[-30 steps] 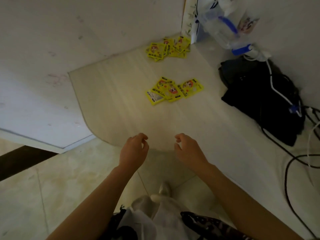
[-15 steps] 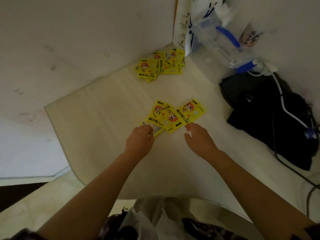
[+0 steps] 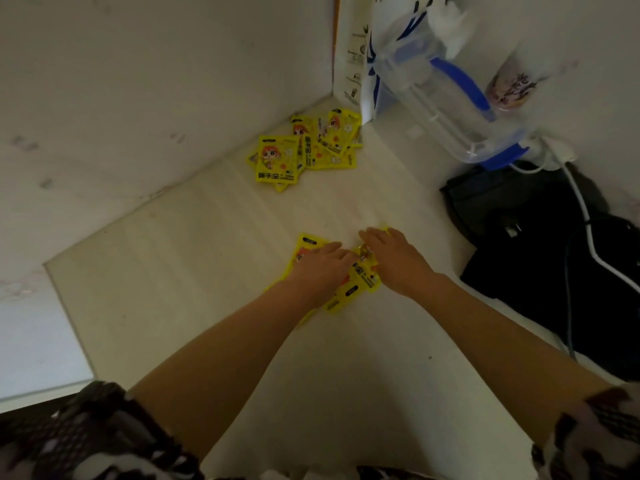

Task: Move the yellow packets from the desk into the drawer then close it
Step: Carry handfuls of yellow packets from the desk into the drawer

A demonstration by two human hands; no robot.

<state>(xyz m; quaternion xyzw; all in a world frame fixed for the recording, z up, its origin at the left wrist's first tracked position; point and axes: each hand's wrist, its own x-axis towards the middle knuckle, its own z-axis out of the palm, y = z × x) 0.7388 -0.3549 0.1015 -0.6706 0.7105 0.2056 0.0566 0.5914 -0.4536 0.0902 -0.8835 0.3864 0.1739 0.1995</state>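
— Hands? — Left hand [image 3: 320, 266] and right hand [image 3: 394, 252] lie flat, fingers extended, pressing on the near yellow packets [image 3: 360, 282] on the desk [image 3: 180, 271].
— Grasp? — None closed. Second pile [image 3: 304, 150] rests at the back corner.

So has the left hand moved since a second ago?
Yes. The left hand went forward from the desk's near edge onto the near packets, toward the far pile.

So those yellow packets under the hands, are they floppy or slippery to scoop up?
The near yellow packets look flat and thin, so probably light and bendy. They lie overlapping on the smooth desk, so they may slide apart rather than lift together.
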